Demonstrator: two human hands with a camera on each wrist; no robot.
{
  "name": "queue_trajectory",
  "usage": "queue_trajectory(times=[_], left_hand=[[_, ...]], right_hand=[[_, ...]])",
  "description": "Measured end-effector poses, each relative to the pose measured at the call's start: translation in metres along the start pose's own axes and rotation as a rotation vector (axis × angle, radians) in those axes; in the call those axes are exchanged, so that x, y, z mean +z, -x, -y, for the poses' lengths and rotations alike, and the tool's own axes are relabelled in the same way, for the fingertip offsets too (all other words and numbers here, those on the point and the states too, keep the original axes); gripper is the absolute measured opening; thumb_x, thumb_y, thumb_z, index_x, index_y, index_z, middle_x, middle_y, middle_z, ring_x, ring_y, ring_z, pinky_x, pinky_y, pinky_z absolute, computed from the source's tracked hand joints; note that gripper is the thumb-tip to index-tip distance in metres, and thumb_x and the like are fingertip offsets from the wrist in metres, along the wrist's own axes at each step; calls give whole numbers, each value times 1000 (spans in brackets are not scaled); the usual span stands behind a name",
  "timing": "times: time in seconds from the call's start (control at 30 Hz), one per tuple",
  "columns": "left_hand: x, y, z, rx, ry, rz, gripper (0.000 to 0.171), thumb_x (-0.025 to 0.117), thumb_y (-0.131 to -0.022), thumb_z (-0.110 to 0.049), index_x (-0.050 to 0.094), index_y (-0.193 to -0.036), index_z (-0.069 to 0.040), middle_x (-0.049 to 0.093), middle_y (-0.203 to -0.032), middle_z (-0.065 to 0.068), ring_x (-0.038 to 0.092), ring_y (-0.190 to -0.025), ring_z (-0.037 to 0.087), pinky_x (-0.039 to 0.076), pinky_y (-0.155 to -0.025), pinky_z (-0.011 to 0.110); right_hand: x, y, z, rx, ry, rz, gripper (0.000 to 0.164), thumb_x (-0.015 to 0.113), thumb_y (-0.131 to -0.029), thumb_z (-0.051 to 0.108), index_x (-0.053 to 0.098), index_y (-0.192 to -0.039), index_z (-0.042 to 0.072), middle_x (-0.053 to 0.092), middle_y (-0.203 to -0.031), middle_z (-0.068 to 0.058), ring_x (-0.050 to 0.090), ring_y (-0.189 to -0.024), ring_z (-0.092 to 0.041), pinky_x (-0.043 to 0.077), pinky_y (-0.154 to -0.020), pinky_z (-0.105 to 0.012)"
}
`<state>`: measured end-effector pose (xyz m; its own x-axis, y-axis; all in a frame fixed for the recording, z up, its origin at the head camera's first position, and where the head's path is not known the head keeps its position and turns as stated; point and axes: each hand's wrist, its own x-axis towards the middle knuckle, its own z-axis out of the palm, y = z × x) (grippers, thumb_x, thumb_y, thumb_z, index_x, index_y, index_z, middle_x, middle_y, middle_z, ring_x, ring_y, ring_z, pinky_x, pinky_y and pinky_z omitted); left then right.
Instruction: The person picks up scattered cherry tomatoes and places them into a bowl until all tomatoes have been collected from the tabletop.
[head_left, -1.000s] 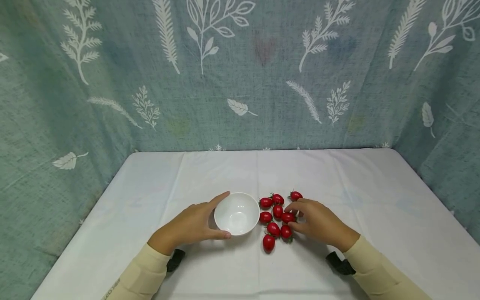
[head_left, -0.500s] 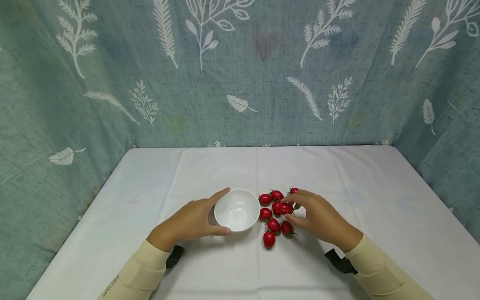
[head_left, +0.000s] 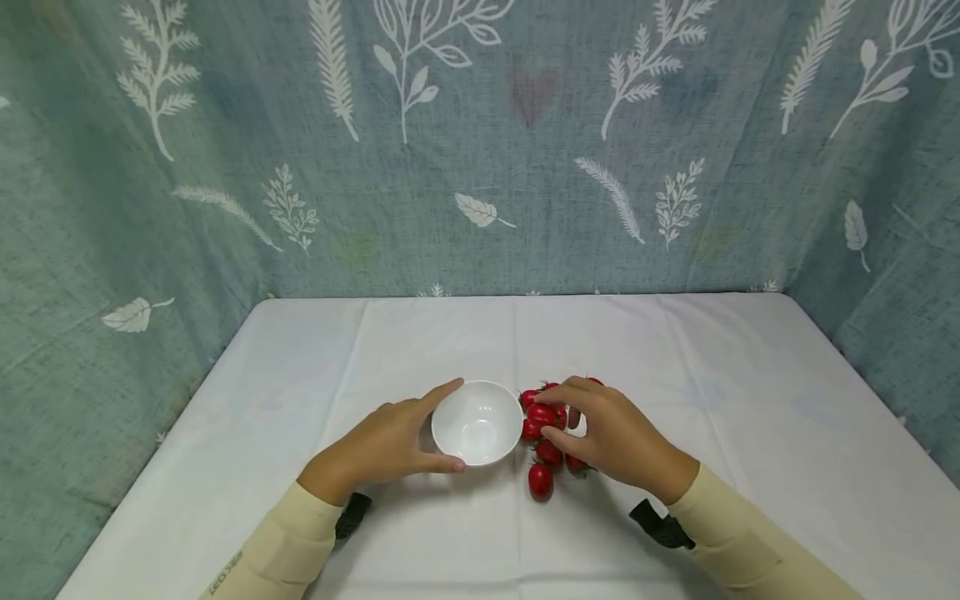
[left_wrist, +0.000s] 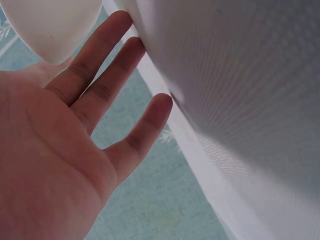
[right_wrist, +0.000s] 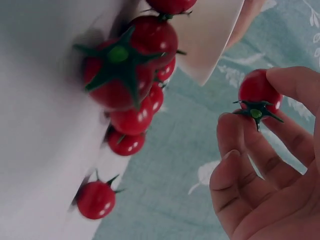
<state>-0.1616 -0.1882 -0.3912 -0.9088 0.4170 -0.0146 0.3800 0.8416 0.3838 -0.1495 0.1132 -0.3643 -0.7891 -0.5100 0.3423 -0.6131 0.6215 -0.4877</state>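
My left hand (head_left: 384,440) holds a small white bowl (head_left: 477,421), its thumb at the near side and index finger at the far side. In the left wrist view its other fingers (left_wrist: 145,125) are spread out, tips at the white cloth. Between thumb and fingertips, my right hand (head_left: 615,433) pinches a red cherry tomato (right_wrist: 259,92) with a green calyx. That tomato is raised over the others, just right of the bowl. Several more cherry tomatoes (head_left: 540,482) lie on the cloth, partly hidden by the right hand. Nothing is inside the bowl.
A white cloth covers the table (head_left: 375,350). Behind and at both sides hangs a green-blue curtain (head_left: 420,242) with white leaf prints. One cherry tomato (right_wrist: 96,200) lies apart from the cluster, towards the back. Black straps (head_left: 662,525) sit under both wrists.
The right hand has lifted one cherry tomato from the right of the cluster and carried it left towards the bowl. The left hand and bowl have hardly moved.
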Motion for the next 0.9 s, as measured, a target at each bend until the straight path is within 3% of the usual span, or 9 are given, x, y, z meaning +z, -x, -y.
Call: queue_trajectory(times=[0.43, 0.6, 0.9], left_hand=[[-3, 0, 0, 18, 16, 19, 102, 68, -57, -73, 21, -143, -45, 60, -114, -7, 56, -96, 8, 45, -80, 33], [-2, 1, 1, 51, 14, 0, 101, 68, -58, -72, 22, -143, -42, 61, -110, -9, 55, -91, 7, 44, -77, 30], [-1, 0, 4, 51, -3, -9, 102, 66, -57, -75, 21, -143, -44, 61, -107, -11, 55, -89, 5, 43, -77, 28]], right_hand=[[23, -23, 24, -75, 99, 39, 29, 69, -81, 31, 64, -108, 25, 62, -96, 14, 55, -76, -2, 46, -65, -14], [32, -30, 26, -62, 101, 67, 27, 68, -81, 31, 64, -107, 25, 63, -95, 15, 55, -70, -2, 43, -62, -14], [43, -45, 24, 13, 92, 167, 24, 69, -81, 31, 64, -102, 23, 66, -90, 14, 60, -82, -5, 47, -74, -23]])
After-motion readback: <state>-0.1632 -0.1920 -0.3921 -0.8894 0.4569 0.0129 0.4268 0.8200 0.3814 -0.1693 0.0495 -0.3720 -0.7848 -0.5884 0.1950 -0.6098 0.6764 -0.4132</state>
